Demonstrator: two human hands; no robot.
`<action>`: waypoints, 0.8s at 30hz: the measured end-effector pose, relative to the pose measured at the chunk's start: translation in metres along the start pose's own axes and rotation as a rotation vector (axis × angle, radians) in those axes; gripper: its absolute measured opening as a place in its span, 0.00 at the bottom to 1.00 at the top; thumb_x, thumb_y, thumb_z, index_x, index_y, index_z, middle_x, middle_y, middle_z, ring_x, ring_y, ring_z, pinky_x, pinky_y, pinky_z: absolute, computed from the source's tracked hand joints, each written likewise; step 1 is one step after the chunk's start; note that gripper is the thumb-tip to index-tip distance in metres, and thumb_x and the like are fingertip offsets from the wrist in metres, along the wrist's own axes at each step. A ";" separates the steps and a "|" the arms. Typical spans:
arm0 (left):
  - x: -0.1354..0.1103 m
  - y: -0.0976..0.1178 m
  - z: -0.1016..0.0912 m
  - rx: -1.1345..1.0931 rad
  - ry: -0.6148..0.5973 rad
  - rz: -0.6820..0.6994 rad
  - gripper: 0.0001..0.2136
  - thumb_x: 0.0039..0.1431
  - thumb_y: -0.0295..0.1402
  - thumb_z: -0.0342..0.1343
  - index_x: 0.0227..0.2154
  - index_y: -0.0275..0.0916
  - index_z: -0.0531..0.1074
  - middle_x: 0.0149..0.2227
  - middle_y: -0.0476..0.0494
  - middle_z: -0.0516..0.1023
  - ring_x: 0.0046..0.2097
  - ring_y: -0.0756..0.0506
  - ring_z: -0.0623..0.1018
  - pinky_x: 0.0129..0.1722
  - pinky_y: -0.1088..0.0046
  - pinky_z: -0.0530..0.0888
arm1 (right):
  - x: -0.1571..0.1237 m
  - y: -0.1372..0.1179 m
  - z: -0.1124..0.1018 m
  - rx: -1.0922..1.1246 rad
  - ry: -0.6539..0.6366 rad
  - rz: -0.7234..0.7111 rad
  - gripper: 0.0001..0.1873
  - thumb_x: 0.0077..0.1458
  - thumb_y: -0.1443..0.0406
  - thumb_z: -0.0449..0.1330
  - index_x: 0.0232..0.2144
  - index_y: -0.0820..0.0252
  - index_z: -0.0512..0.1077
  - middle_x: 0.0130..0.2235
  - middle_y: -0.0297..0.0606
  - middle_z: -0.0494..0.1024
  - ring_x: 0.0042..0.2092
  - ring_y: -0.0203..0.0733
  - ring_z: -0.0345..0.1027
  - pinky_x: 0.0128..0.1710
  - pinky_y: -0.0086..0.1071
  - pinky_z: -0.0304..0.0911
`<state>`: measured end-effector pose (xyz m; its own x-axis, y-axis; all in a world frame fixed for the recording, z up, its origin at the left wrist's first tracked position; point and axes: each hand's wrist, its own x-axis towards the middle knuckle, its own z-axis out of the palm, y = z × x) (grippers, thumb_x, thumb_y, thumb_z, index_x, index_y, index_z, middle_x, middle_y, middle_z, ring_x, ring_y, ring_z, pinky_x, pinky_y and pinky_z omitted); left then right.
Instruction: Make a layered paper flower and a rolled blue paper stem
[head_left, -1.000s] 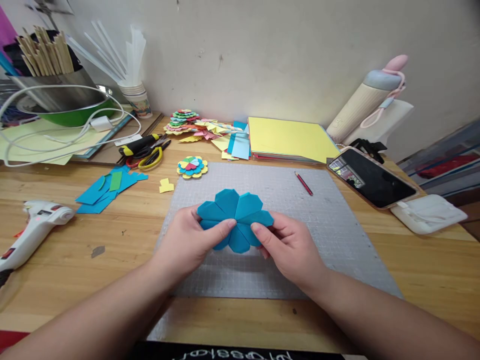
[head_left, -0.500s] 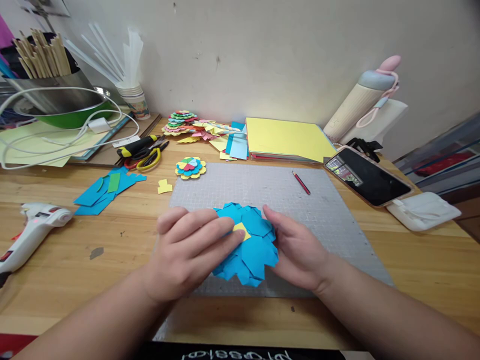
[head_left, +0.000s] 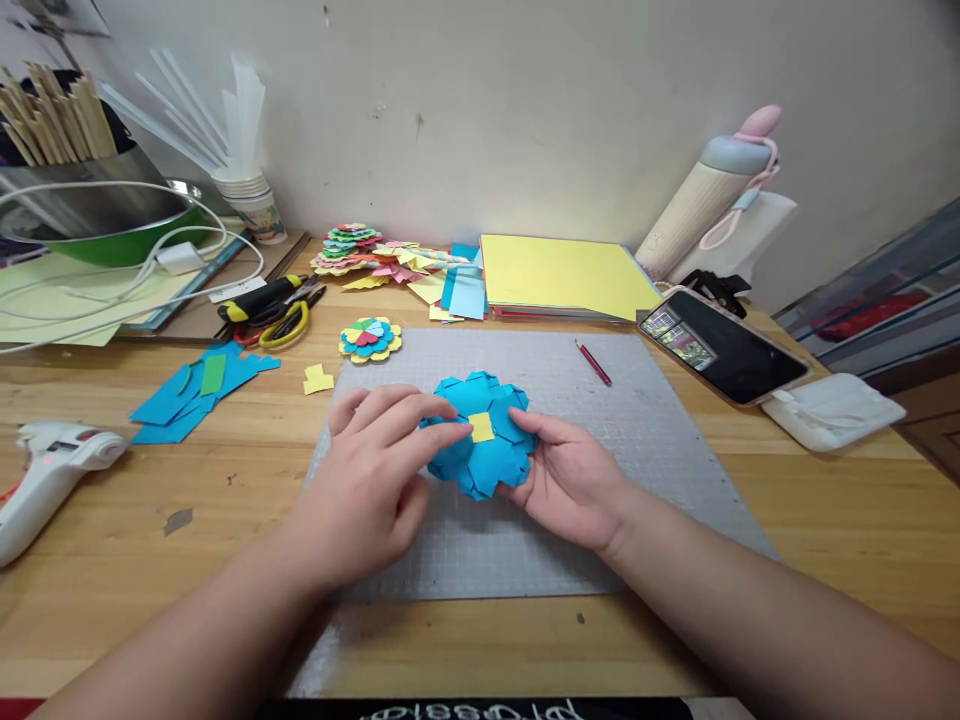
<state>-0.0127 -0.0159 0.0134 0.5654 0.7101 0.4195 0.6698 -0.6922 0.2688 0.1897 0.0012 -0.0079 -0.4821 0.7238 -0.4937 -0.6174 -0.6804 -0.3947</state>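
A blue folded paper flower (head_left: 484,440) with a small yellow square (head_left: 481,427) stuck at its middle lies over the grey cutting mat (head_left: 637,470). My right hand (head_left: 570,480) cups the flower from below and from its right edge, thumb on a petal. Fingers of my left hand (head_left: 375,480) are stretched flat across the flower's left side, with the fingertips close to the yellow square.
A small multicoloured paper flower (head_left: 370,339), a red pencil (head_left: 592,362), yellow paper stack (head_left: 562,275), phone (head_left: 720,345), white case (head_left: 832,410), bottle (head_left: 705,200). On the left: blue scraps (head_left: 195,385), scissors (head_left: 281,320), glue gun (head_left: 45,470), cable, bowl with sticks.
The flower was turned over: smooth petals faced up a second ago, now the layered side with the yellow square shows. My left hand went from gripping its edge to lying flat on it.
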 end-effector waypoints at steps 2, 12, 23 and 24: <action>0.001 0.000 0.001 -0.033 0.049 -0.064 0.11 0.57 0.23 0.52 0.39 0.43 0.73 0.44 0.46 0.77 0.47 0.42 0.71 0.46 0.60 0.60 | 0.002 0.001 0.000 -0.015 0.039 -0.006 0.19 0.66 0.68 0.44 0.52 0.67 0.68 0.37 0.45 0.82 0.33 0.41 0.78 0.33 0.33 0.73; 0.007 -0.049 -0.019 0.070 0.063 -0.587 0.10 0.59 0.42 0.53 0.32 0.41 0.72 0.35 0.45 0.78 0.38 0.42 0.75 0.39 0.65 0.66 | 0.012 0.003 -0.005 -0.058 0.123 -0.066 0.18 0.65 0.67 0.47 0.52 0.66 0.69 0.41 0.47 0.82 0.37 0.44 0.79 0.38 0.37 0.73; -0.015 -0.143 -0.015 0.004 -0.133 -1.004 0.15 0.40 0.46 0.62 0.27 0.41 0.72 0.32 0.45 0.79 0.34 0.41 0.77 0.30 0.70 0.68 | 0.013 0.002 -0.007 -0.093 0.136 -0.082 0.18 0.64 0.68 0.49 0.52 0.66 0.69 0.39 0.45 0.83 0.34 0.43 0.78 0.32 0.34 0.73; -0.016 -0.142 -0.014 -0.003 -0.111 -1.015 0.15 0.39 0.46 0.62 0.27 0.41 0.71 0.32 0.45 0.79 0.34 0.42 0.77 0.30 0.70 0.68 | 0.013 0.002 -0.007 -0.096 0.135 -0.085 0.18 0.64 0.68 0.49 0.52 0.66 0.69 0.39 0.46 0.83 0.34 0.43 0.78 0.31 0.34 0.72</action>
<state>-0.1237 0.0690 -0.0198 -0.2265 0.9698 -0.0903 0.8567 0.2424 0.4553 0.1867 0.0083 -0.0207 -0.3393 0.7614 -0.5525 -0.5870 -0.6303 -0.5081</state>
